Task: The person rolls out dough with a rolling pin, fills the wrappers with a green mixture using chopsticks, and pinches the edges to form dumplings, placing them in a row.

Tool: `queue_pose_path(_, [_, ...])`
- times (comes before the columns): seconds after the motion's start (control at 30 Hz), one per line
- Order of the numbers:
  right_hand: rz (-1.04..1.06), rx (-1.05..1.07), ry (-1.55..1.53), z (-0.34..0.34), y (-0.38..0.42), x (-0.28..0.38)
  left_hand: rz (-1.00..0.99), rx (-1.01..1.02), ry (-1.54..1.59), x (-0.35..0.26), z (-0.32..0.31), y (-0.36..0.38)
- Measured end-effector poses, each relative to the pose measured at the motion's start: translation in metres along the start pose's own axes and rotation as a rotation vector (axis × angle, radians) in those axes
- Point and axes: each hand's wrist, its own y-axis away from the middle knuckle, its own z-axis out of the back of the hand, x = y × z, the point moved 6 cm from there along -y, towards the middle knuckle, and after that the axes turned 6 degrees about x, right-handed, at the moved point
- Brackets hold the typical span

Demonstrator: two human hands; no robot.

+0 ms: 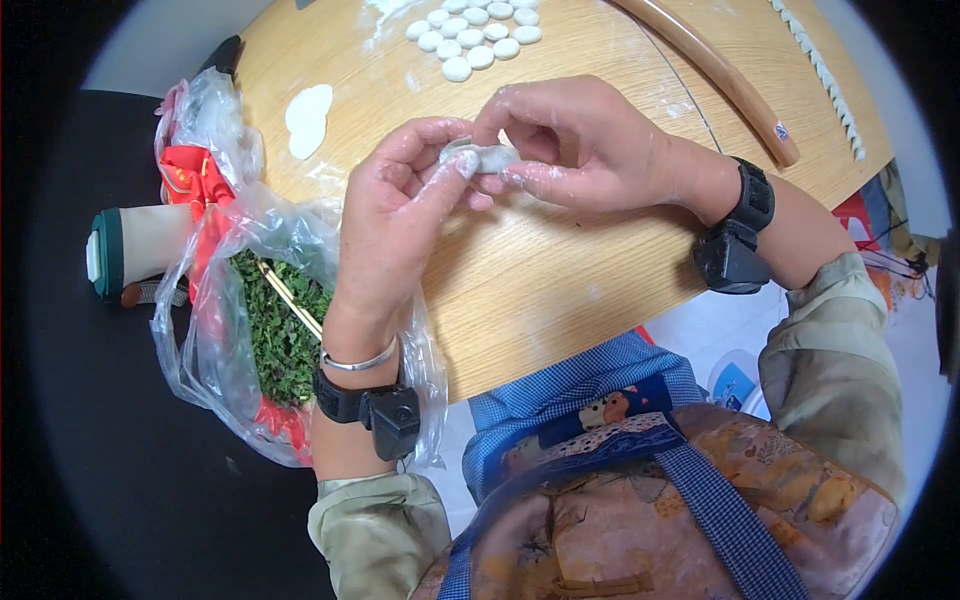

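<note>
Both hands meet over the wooden table (pixel 560 270), dusted with white flour. My left hand (pixel 405 205) pinches one end of a small pale dough piece (pixel 492 158) between thumb and fingers. On its other end, my right hand (pixel 580 150) has its thumb and fingertips closed. The dough looks folded; whatever is inside it is hidden. Beside my left forearm, a clear plastic bag (pixel 285 230) holds chopped green leaves (pixel 275 345), with a pair of chopsticks (pixel 290 300) resting in them. Thin, flat dough wrappers (pixel 308 120) overlap on the table left of my hands.
Several small dough discs (pixel 475 35) lie at the back of the table. A long wooden rod (pixel 715 75) stretches along the right, and a row of pleated dumplings (pixel 822 75) follows the far right edge. A white and green container (pixel 140 248) is at the left.
</note>
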Motion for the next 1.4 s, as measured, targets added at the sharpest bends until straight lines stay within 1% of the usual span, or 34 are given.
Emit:
queue_pose_path(0.13, [-0.002,-0.068,-0.07,0.001,0.001,-0.005,-0.027,0.012,0.01,0.001,0.003,-0.002])
queue_pose_path(0.27, [0.027,-0.04,-0.051,0.001,0.0,-0.006,-0.052,0.004,0.032,0.001,0.005,-0.002])
queue_pose_path(0.33, [0.039,-0.105,-0.158,0.004,0.0,-0.006,-0.054,0.007,0.028,0.002,0.006,-0.002])
queue_pose_path(0.37, [0.039,-0.105,-0.159,0.005,0.0,-0.004,-0.054,0.002,0.029,0.002,0.006,-0.002])
queue_pose_path(0.43, [-0.049,-0.093,-0.034,0.008,0.001,-0.004,-0.054,-0.003,0.031,0.002,0.007,-0.001])
queue_pose_path(0.57, [-0.028,-0.04,0.078,0.002,-0.001,-0.007,-0.015,0.015,0.006,0.003,0.003,-0.001])
queue_pose_path(0.63, [0.035,0.006,0.186,-0.002,-0.001,-0.002,-0.007,0.017,-0.016,0.004,0.003,-0.001])
queue_pose_path(0.73, [0.019,0.014,0.228,-0.002,-0.002,0.0,-0.012,0.028,-0.052,0.004,0.002,-0.001])
queue_pose_path(0.87, [-0.052,0.029,0.259,0.0,-0.002,-0.002,-0.001,0.044,-0.047,0.003,-0.001,0.0])
queue_pose_path(0.97, [-0.021,0.035,0.252,-0.004,-0.002,-0.001,-0.001,0.051,-0.055,0.004,-0.001,0.0])
queue_pose_path(1.03, [0.051,0.003,0.245,-0.005,-0.002,0.0,-0.003,0.053,-0.056,0.004,-0.001,0.0])
queue_pose_path(1.13, [0.095,-0.022,0.249,-0.004,-0.002,0.0,0.031,0.04,-0.048,0.004,-0.001,0.0])
queue_pose_path(1.2, [0.096,-0.032,0.234,-0.002,-0.002,0.0,-0.039,0.036,-0.019,0.001,-0.003,0.002])
queue_pose_path(1.27, [0.097,-0.043,0.22,0.001,-0.002,0.003,-0.014,0.045,-0.035,0.003,0.0,0.001])
queue_pose_path(1.33, [0.019,0.074,0.237,-0.001,-0.002,0.003,0.011,0.053,-0.048,0.004,0.0,0.001])
queue_pose_path(1.4, [0.022,0.073,0.255,-0.002,-0.002,0.002,-0.012,0.09,-0.068,0.002,-0.003,0.001])
